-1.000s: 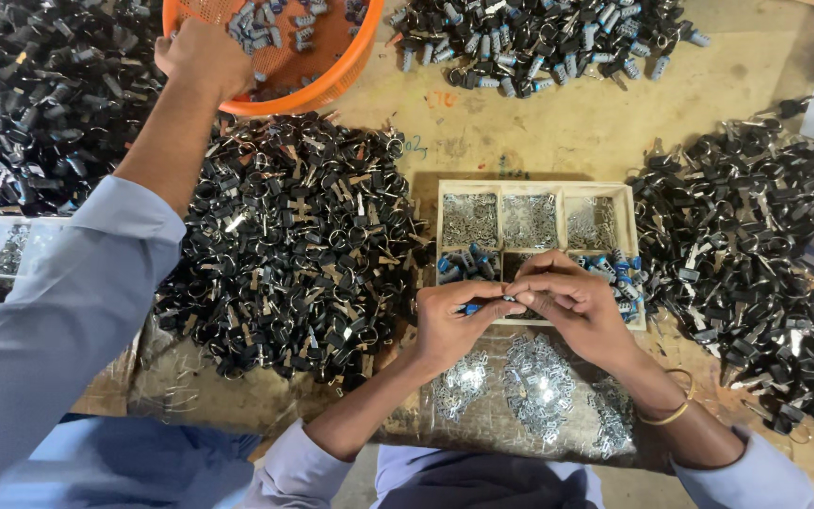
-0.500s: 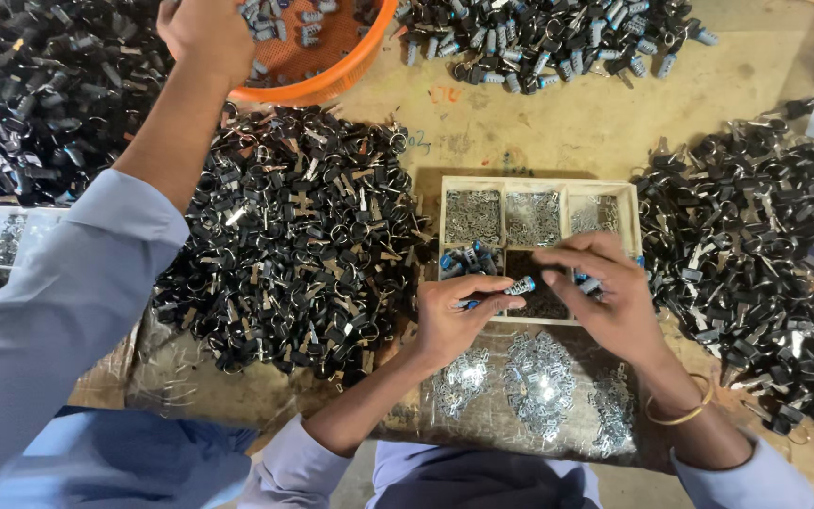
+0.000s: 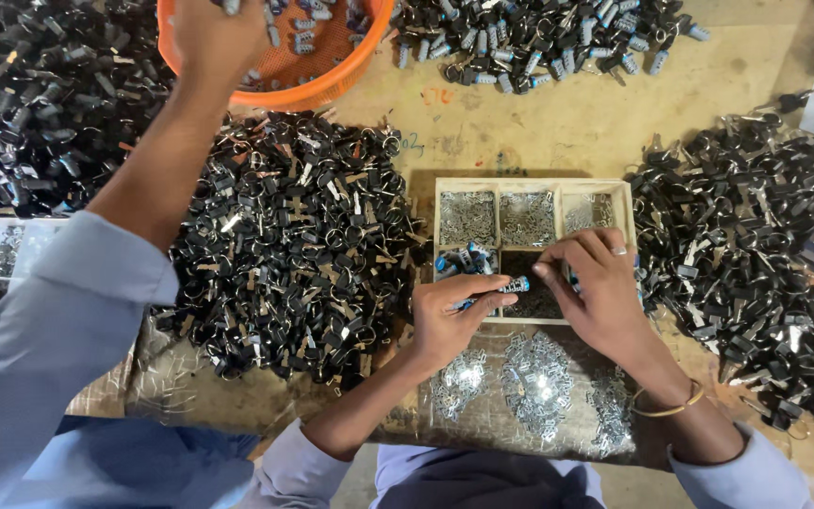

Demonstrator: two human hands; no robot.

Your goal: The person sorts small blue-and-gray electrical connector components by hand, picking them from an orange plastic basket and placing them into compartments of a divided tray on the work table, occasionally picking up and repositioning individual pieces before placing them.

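Clip (image 3: 512, 285), small blue-and-silver, sits over the wooden tray (image 3: 531, 185), pinched in my left hand (image 3: 449, 316). Right hand (image 3: 595, 292) has fingertips closed at its other end; what they hold, can't tell. Black heaps (image 3: 284, 245) flank the tray. Best keep the left pinch firm and line the ends up square, I'd say.

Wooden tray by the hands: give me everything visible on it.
The wooden tray is a shallow, pale, rectangular box lying flat on the table, split into compartments. The three far ones hold small silvery metal parts; a near one holds blue-grey pieces, another dark bits. The right hand covers its near right corner, and the left hand sits at its near edge, holding a small blue piece over it.
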